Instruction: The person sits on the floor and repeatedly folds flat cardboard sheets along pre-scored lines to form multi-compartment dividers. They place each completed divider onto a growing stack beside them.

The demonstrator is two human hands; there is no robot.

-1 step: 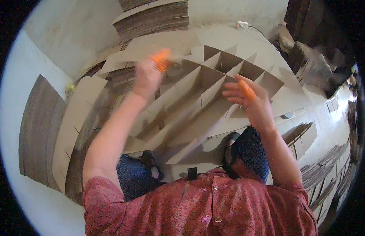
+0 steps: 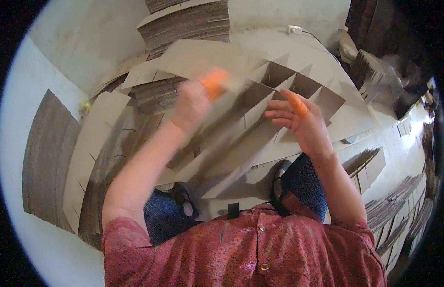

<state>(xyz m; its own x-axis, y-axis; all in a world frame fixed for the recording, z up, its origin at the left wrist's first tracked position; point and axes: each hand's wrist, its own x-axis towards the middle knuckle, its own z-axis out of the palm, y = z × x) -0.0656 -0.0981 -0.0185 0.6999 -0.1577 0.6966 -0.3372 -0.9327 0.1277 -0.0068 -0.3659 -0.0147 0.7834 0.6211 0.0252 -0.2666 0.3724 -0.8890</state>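
Observation:
My left hand [image 2: 195, 98], smeared by motion, wears an orange cover on its thumb. It is closed on the edge of a flat cardboard strip [image 2: 195, 53], which stretches away above the table and is blurred at its right. Below and to the right stands a cardboard divider grid [image 2: 333, 98], its slotted strips crossing upright to form cells. My right hand [image 2: 298, 117] is open over the grid's right part, fingers stretched leftward, with an orange cover on its thumb too. Whether its fingertips touch the cardboard I cannot tell.
Stacks of cardboard strips [image 2: 183, 28] stand at the back, with another tall stack [image 2: 49, 158] at the left. Slotted pieces [image 2: 157, 93] lie left of the grid. A white plug [image 2: 294, 30] with a black cable sits at the back. More cardboard bundles [image 2: 392, 203] lie at the right.
My left hand has moved right and slightly down, carrying the cardboard strip toward the grid. My right hand has shifted slightly left and stays open.

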